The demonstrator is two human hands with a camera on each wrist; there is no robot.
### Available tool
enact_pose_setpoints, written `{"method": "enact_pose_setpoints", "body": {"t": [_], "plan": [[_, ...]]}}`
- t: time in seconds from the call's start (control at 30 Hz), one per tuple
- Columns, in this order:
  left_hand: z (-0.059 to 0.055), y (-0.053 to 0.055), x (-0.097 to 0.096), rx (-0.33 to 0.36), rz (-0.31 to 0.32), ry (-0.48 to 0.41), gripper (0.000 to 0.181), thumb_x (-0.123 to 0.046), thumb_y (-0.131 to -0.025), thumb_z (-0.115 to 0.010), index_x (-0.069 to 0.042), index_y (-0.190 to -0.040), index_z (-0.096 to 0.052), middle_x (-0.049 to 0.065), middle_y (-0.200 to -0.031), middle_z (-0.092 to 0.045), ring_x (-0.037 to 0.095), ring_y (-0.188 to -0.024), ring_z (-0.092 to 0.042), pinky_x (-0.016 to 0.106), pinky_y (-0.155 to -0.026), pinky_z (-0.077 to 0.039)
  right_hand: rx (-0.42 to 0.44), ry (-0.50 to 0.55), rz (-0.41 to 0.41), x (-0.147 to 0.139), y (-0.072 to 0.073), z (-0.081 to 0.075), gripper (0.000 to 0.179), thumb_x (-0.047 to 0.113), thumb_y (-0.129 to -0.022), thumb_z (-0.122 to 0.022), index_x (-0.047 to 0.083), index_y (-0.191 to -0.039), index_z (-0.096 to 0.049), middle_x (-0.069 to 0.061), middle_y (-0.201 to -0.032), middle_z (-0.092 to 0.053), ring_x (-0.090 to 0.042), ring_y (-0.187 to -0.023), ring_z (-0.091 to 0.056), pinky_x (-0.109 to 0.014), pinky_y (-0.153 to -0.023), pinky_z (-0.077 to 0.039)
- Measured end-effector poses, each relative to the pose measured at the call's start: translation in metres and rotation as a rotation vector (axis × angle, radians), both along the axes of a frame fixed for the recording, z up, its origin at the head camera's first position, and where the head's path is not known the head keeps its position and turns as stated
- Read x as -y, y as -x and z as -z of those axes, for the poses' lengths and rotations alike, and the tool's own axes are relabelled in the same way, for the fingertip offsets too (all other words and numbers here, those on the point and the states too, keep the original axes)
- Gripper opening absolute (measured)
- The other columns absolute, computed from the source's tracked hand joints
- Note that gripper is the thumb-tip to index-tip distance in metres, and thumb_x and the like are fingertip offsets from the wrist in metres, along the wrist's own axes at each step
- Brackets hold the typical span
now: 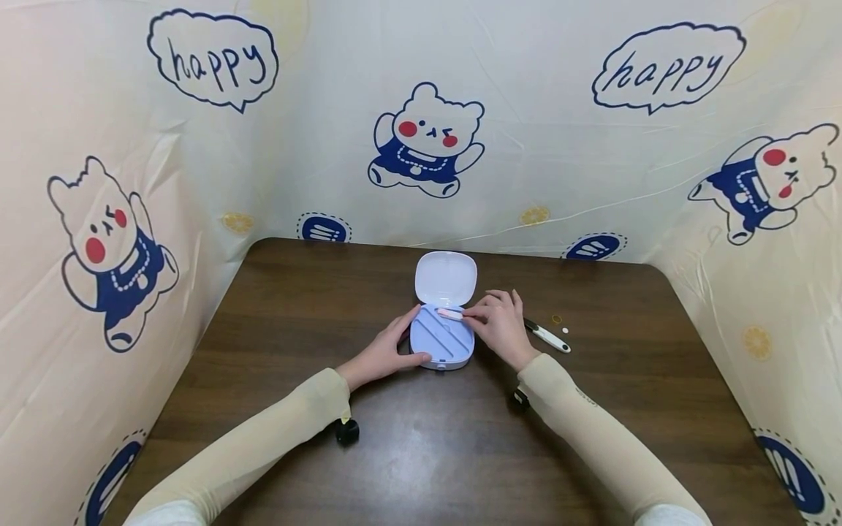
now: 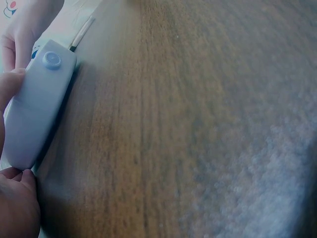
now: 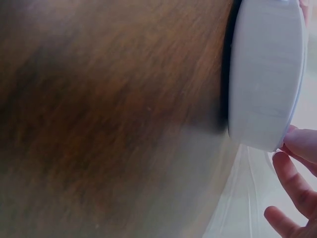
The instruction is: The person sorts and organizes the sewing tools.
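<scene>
Grips a pale-blue case (image 1: 427,342) near the middle of the dark wooden table (image 1: 316,307) with the left hand (image 1: 384,356), clamped around the left side, thumb at the front edge, fingers farther back. Stands open, with a whitish lid (image 1: 445,277) tipped up at the far side, slanting dividers (image 1: 442,334) across the inside and (plain to see from the left wrist) a round button (image 2: 52,60) on the front wall. Pinches a small pink-and-white piece (image 1: 450,315) by the right end with the right hand (image 1: 500,323), across the case from the left and well apart from it. Cannot tell whether touching the inside of the case or just above, at the far right part. To the right, beside the right hand, a black-and-white tool (image 1: 552,339); just beyond, a thin yellowish ring (image 1: 556,319) and a tiny pale disc (image 1: 565,331).
</scene>
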State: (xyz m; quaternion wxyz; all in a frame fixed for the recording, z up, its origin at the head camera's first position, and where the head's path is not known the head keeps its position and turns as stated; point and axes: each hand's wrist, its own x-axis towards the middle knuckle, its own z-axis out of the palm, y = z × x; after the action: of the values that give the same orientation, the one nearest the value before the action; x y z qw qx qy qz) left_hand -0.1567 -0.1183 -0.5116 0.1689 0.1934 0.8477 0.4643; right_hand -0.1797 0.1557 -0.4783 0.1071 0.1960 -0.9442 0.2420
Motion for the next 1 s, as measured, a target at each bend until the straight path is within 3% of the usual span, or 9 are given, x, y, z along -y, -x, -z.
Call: {"method": "enact_pose_setpoints", "body": {"t": [0.4, 1.0], "plan": [[0.0017, 0.0012, 0.0005, -0.006, 0.0, -0.002, 0.105, -0.047, -0.092, -0.078, -0.023, -0.169, -0.012, 0.01, -0.172, -0.019, 0.03, -0.158, -0.021, 0.054, -0.125, -0.024, -0.031, -0.092, 0.017, 0.0014, 0.0004, 0.0007, 0.018, 0.02, -0.09, -0.084, 0.018, -0.108, -0.085, -0.002, -0.097, -0.075, -0.032, -0.119, -0.057, -0.073, -0.117, -0.02], [0.0029, 0.001, 0.001, -0.011, 0.0, -0.021, 0.106, -0.047, -0.091, -0.08, -0.022, -0.169, -0.013, 0.01, -0.172, -0.02, 0.03, -0.157, -0.023, 0.053, -0.125, -0.024, -0.009, -0.075, 0.015, 0.0022, -0.0012, -0.0007, 0.019, 0.019, -0.091, -0.083, 0.017, -0.11, -0.084, -0.004, -0.102, -0.076, -0.029, -0.112, -0.059, -0.071, -0.118, -0.021]]}}
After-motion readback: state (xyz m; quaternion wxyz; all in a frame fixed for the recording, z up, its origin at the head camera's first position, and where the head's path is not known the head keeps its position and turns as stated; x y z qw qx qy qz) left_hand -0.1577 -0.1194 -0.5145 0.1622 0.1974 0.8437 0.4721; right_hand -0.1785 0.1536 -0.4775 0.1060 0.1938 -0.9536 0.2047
